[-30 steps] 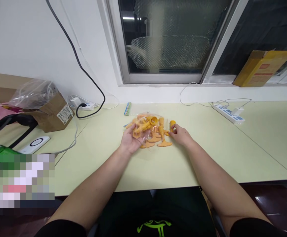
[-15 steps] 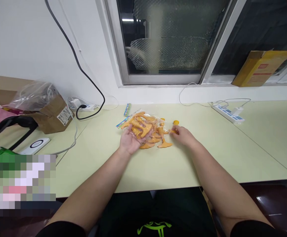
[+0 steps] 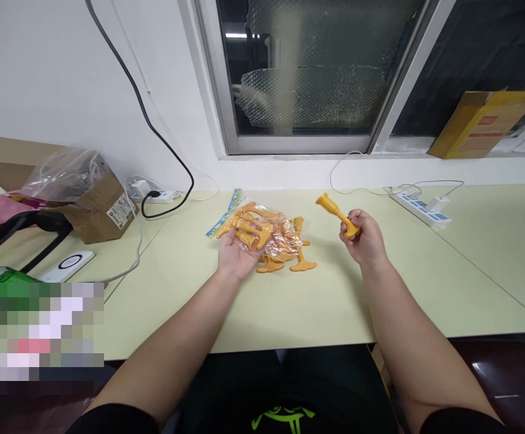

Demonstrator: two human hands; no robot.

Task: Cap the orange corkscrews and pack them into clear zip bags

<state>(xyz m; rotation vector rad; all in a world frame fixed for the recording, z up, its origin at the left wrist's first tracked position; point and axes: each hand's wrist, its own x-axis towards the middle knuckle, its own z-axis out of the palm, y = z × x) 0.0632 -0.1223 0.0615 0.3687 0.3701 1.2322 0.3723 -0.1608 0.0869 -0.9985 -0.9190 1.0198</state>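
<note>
My left hand (image 3: 235, 260) holds the near left side of a clear plastic bag (image 3: 282, 246), thumb on top and the other fingers hidden underneath. Inside the bag lie several orange-yellow plastic pieces (image 3: 266, 231), each with a cup-shaped end and a wide flared foot. A printed strip (image 3: 224, 214) runs along the bag's left edge. Some pieces, such as a flared one (image 3: 304, 265), stick out at the right and near side. To the right, my right hand (image 3: 369, 239) is closed on the foot of a yellow cup-ended plastic piece (image 3: 328, 204), raised above the table and tilted, cup toward the upper left.
On the left of the pale green table (image 3: 289, 319) stands an open cardboard box (image 3: 94, 214) with plastic wrap. A white charging pad (image 3: 69, 266) lies nearby. Power strips (image 3: 420, 208) with cables sit near the wall, and a yellow carton (image 3: 483, 126) leans by the window.
My right hand has moved right and up from beside the bag, with the yellow piece in it now apart from the others. The bag's printed strip has swung more upright; my left hand stays there.
</note>
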